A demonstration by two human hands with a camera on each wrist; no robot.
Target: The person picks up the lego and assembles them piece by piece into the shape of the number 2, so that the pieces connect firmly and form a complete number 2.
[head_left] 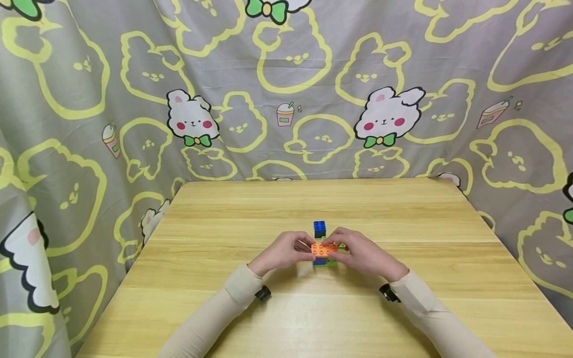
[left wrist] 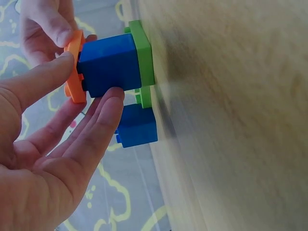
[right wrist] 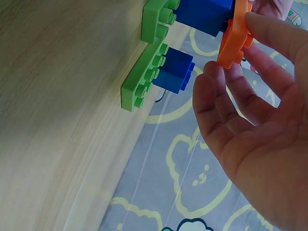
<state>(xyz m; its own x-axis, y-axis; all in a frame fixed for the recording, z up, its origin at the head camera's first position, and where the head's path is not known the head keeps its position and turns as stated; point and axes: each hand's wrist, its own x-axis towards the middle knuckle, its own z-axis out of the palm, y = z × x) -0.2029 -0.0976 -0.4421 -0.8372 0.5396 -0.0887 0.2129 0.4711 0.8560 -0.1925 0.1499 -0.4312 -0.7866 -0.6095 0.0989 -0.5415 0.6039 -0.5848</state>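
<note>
Two hands seating a flat orange plastic studded plate [head_left: 323, 248] on a blue plastic block [left wrist: 108, 65] at mid-table.

The left hand [head_left: 282, 252] and right hand [head_left: 363, 254] each pinch one end of the plate between thumb and fingertips [left wrist: 67, 60], fingers closed on its edges. The block stands on a green plastic base plate [right wrist: 144, 72] lying on the pale wooden table [head_left: 286, 318]; a second blue block [head_left: 320, 228] sits behind. The pieces look light, rigid and smooth, best gripped by the short edges; whether the studs have engaged appears uncertain.
</note>
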